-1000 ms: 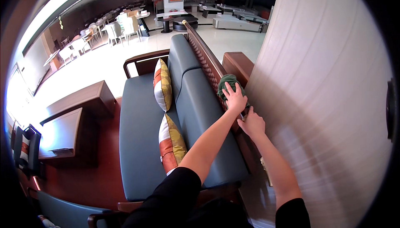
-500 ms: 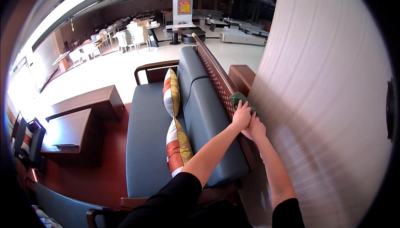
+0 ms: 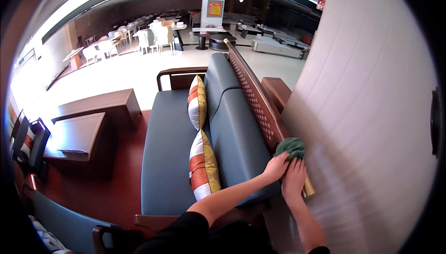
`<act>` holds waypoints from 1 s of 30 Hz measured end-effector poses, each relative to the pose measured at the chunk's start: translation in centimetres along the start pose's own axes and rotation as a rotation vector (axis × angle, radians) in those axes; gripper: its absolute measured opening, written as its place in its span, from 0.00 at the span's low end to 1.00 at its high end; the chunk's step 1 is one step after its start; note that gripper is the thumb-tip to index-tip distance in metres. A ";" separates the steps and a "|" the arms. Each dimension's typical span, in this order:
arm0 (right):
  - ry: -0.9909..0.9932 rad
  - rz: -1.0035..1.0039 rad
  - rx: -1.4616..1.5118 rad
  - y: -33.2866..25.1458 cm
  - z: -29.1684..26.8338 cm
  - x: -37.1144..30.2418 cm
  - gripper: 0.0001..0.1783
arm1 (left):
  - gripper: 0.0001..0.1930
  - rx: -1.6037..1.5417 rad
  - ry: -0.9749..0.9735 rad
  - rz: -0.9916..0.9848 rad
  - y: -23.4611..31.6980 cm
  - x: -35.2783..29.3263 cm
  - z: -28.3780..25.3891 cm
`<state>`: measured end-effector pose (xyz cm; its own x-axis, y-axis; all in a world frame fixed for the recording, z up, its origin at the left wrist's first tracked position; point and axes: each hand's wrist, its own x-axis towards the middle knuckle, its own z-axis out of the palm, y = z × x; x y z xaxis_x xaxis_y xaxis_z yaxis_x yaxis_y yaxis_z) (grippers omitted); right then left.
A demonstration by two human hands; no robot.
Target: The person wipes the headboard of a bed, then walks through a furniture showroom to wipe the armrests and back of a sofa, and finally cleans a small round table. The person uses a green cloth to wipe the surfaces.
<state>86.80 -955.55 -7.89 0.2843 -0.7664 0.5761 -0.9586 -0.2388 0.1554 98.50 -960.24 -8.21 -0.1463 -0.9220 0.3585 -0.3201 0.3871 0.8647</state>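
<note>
A green cloth [image 3: 291, 146] lies bunched over the dark wooden top rail [image 3: 253, 83] of a sofa's back, toward its near end. My left hand [image 3: 276, 166] presses on the cloth with its fingers bent over it. Close beside it, my right hand [image 3: 294, 177] also grips the cloth, its fingers pressed together. Below the rail, a lattice panel runs behind the sofa's blue-grey back cushions [image 3: 237, 119]. The near tip of the rail, gold-coloured, shows just past my right hand.
A pale wall panel [image 3: 367, 91] rises close on the right. Two patterned pillows [image 3: 204, 166] lean on the blue-grey seat [image 3: 167, 152]. Dark wooden tables [image 3: 79, 135] stand to the left, an armchair [image 3: 69, 221] at lower left. White chairs [image 3: 146, 39] and tables stand far off.
Both hands have slid the green cloth along the rail toward me, to its near end. The view has shifted slightly, and the gold rail tip has come into sight.
</note>
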 end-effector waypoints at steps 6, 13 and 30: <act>-0.418 0.181 0.652 -10.7 0.5 -9.2 0.40 | 0.17 -0.171 -0.104 -0.387 -6.6 -12.8 -4.2; -0.716 -0.030 1.002 -23.4 -2.9 -13.2 0.37 | 0.16 -0.787 0.098 -0.952 -11.1 -29.9 -17.4; -1.267 -0.382 1.590 -57.4 -15.0 -11.7 0.17 | 0.27 -1.793 0.648 -0.349 -5.1 -58.9 -46.4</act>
<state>138.26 -923.97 -11.53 0.9406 -0.2943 -0.1692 -0.2096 -0.1117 -0.9714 152.23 -908.48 -17.45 0.1507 -0.9700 -0.1908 0.9880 0.1411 0.0629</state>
